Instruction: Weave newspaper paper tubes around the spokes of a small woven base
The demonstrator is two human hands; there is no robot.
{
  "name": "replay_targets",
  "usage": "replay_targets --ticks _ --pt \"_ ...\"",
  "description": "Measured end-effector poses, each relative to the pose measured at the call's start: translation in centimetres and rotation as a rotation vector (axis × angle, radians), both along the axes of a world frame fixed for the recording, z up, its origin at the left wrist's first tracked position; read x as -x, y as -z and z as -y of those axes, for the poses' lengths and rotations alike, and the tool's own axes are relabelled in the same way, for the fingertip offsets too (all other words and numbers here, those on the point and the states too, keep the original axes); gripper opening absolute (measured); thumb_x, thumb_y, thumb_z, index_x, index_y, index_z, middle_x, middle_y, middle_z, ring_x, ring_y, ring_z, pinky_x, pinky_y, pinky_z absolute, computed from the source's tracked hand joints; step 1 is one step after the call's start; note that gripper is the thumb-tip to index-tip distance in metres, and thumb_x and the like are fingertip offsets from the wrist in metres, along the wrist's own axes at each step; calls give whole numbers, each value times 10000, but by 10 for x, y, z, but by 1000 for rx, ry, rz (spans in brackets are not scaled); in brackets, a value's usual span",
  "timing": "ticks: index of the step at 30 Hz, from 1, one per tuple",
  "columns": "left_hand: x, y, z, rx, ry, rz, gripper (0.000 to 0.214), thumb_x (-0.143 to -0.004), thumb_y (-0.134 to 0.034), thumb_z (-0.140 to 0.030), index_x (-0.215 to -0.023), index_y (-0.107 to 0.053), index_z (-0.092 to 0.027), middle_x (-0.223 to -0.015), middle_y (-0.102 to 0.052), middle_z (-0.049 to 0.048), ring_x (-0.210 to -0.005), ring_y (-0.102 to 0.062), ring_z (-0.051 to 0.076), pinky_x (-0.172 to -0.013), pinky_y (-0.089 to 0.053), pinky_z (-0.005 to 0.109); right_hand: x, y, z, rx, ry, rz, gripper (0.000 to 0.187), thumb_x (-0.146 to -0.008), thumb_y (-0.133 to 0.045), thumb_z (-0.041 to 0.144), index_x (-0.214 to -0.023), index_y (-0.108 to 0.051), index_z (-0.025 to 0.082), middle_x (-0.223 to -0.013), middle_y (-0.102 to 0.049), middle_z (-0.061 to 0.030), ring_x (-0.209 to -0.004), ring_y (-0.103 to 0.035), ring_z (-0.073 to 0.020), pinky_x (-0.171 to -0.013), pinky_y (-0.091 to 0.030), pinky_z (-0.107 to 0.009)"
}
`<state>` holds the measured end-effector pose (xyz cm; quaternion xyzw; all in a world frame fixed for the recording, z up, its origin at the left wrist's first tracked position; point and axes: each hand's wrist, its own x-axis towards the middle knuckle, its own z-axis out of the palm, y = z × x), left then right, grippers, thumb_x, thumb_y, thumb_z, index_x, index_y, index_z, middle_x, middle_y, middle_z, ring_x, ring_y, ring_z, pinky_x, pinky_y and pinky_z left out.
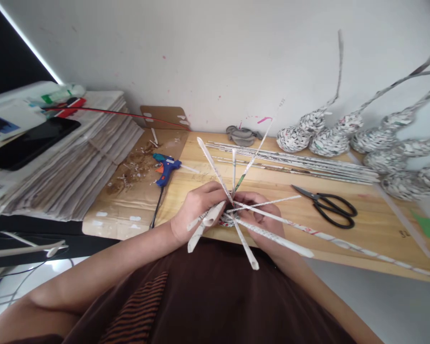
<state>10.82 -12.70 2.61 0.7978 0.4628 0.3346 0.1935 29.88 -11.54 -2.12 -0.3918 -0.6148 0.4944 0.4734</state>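
Close to my body, above the table's front edge, both hands hold a small weaving of rolled newspaper tubes [272,237]. Several tubes spread from its middle like spokes, some short and a few long, one reaching far to the right. My left hand [204,203] is closed at the left side, fingers curled round the tubes near the centre. On the right side my right hand [263,215] wraps the woven part from behind, its fingers bent and partly covered by the tubes. Most of the woven base [229,220] is hidden between the hands.
Black-handled scissors [333,208] lie right of my hands. Loose paper tubes [308,167] lie behind, near several woven gourd shapes [329,138]. Left are a blue glue gun [168,169] on stained cardboard [129,205], a newspaper stack [75,167] and a phone [32,143]. A wall stands behind.
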Motion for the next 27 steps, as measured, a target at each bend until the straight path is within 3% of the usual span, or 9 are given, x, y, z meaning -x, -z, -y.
replay_targets --ticks 5,12,19,22,27 --pt "0 5 1 -48 1 0 211 -920 -551 -91 -1000 -701 -217 -1013 -701 35 -931 -678 178 -834 -540 297 2 0 5 -138 61 63 266 -852 -727 216 -1115 -715 248 -1075 -746 -61 -973 -712 -241 -890 -587 -417" --pt "0 -1 4 38 -10 19 177 -933 -583 -160 -1009 -725 -231 -984 -690 30 -887 -675 182 -767 -535 292 2 -2 9 -97 -25 -47 309 -892 -704 259 -1199 -672 275 -1170 -706 -76 -1102 -672 -268 -970 -557 -466" --pt "-2 5 1 34 -92 133 140 -910 -594 -149 -883 -720 -204 -853 -709 15 -779 -671 147 -736 -538 263 9 6 8 -41 58 -108 161 -955 -636 356 -1043 -699 237 -1037 -737 -69 -912 -696 -215 -824 -576 -371" --pt "-3 9 2 80 -184 144 60 -891 -629 -194 -844 -665 -188 -804 -714 16 -707 -659 143 -663 -531 255 8 7 8 -49 37 -114 151 -972 -609 359 -1027 -677 237 -1076 -729 -78 -958 -697 -223 -847 -573 -379" --pt "-4 8 6 163 -191 216 78 -884 -650 -242 -841 -611 -191 -799 -713 26 -673 -655 150 -621 -542 271 5 11 10 -63 -23 -130 103 -973 -610 334 -1005 -655 247 -1085 -701 -75 -1063 -689 -241 -887 -574 -396"
